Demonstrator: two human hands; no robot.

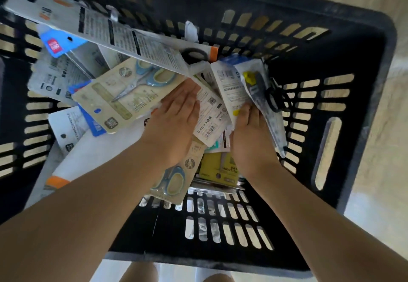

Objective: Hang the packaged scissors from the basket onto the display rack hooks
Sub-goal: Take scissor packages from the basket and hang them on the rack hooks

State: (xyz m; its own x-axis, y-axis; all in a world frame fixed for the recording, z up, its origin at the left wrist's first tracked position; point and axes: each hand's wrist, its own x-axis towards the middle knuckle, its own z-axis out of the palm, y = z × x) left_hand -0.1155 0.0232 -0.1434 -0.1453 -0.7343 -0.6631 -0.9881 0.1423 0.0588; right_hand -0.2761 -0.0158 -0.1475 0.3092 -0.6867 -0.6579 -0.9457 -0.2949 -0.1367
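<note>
A black slotted plastic basket [364,65] holds several packaged scissors in a loose pile. My left hand [174,118] lies flat with straight fingers on the pile, touching a beige card with blue-handled scissors [132,91]. My right hand [249,136] curls its fingers round the edge of a pack with yellow and grey scissors [258,87] at the right of the pile. A long white pack with orange ends [106,29] slants across the back. No display rack or hooks are in view.
A yellow scissors pack [218,169] and another beige blue-handled pack [176,178] lie near the basket's front. A blue-and-red tagged pack [59,43] sits at the back left. Pale wood floor [379,127] surrounds the basket. My knees show below its front rim.
</note>
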